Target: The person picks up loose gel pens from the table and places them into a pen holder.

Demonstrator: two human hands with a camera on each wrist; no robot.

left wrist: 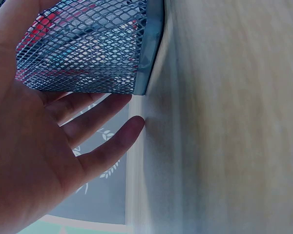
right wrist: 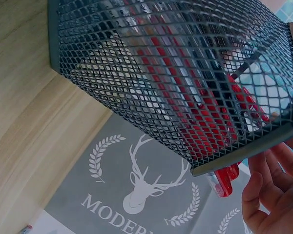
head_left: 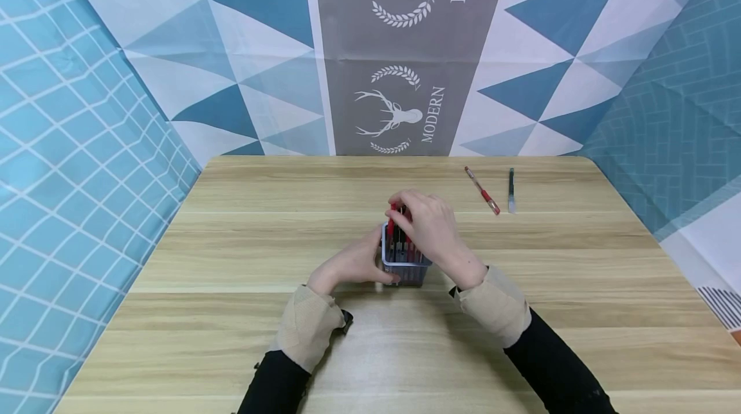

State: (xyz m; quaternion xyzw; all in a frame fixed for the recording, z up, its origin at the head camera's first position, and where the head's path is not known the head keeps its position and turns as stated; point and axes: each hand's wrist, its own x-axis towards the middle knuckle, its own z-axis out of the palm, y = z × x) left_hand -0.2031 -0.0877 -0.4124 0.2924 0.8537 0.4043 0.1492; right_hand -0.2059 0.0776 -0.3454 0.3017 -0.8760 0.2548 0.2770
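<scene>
A dark metal mesh pen holder (head_left: 410,274) stands upright at the middle of the table, with several red and black pens inside. My left hand (head_left: 360,261) holds it from the left side, thumb at the front and fingers behind; the left wrist view shows those fingers (left wrist: 102,114) against the mesh. Over the rim, my right hand (head_left: 429,222) pinches the top of a red pen (head_left: 391,220) whose lower part is inside the holder. Through the mesh in the right wrist view, red pens (right wrist: 205,126) lean together near the rim.
On the wooden table (head_left: 260,202), a red-capped pen (head_left: 482,191) and a dark pen with a clear end (head_left: 512,190) lie at the back right. Patterned cloth (head_left: 393,60) hangs behind the table, and blue cloth covers the sides.
</scene>
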